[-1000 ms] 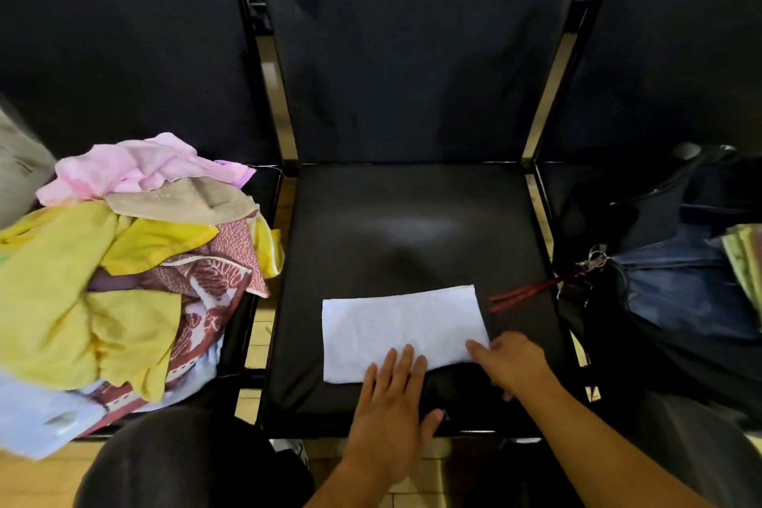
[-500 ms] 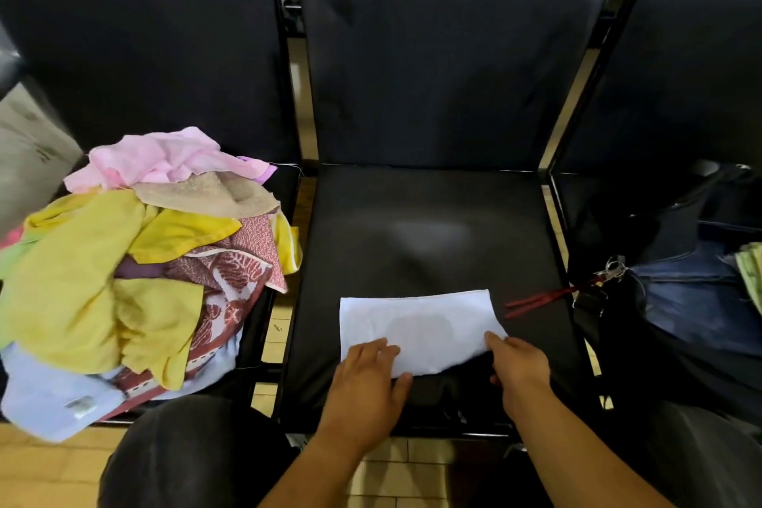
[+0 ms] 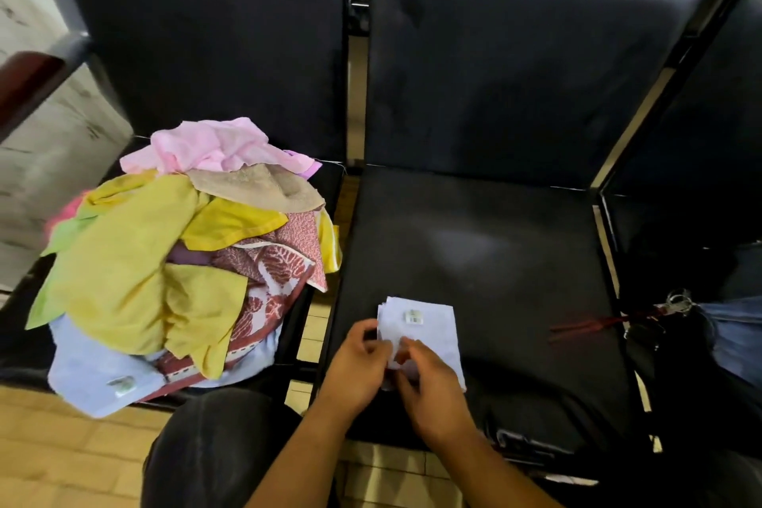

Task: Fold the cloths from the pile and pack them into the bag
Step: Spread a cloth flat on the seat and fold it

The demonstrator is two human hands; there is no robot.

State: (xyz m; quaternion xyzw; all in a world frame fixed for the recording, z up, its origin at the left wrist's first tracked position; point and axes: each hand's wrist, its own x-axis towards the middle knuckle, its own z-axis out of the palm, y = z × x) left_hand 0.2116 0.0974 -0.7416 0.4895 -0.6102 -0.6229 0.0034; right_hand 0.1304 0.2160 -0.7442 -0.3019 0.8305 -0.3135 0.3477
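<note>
A white cloth (image 3: 429, 326), folded into a small square with a tag on top, lies near the front of the middle black seat (image 3: 474, 252). My left hand (image 3: 356, 363) grips its left edge with curled fingers. My right hand (image 3: 429, 388) pinches its front part, close beside the left hand. The pile of cloths (image 3: 165, 260), yellow, pink, beige, maroon-patterned and light blue, is heaped on the left seat. The dark bag (image 3: 701, 375) sits on the right seat, partly cut off by the frame edge.
A red cord (image 3: 585, 324) with a metal key ring (image 3: 676, 301) trails from the bag onto the middle seat. Metal frame bars separate the seats. My dark-trousered knee (image 3: 222, 437) is at the bottom, above a tan tiled floor (image 3: 62, 462).
The long white strip has been folded in half sideways into a small square. Both hands have come together at its front left. The view has shifted left, cutting off most of the bag.
</note>
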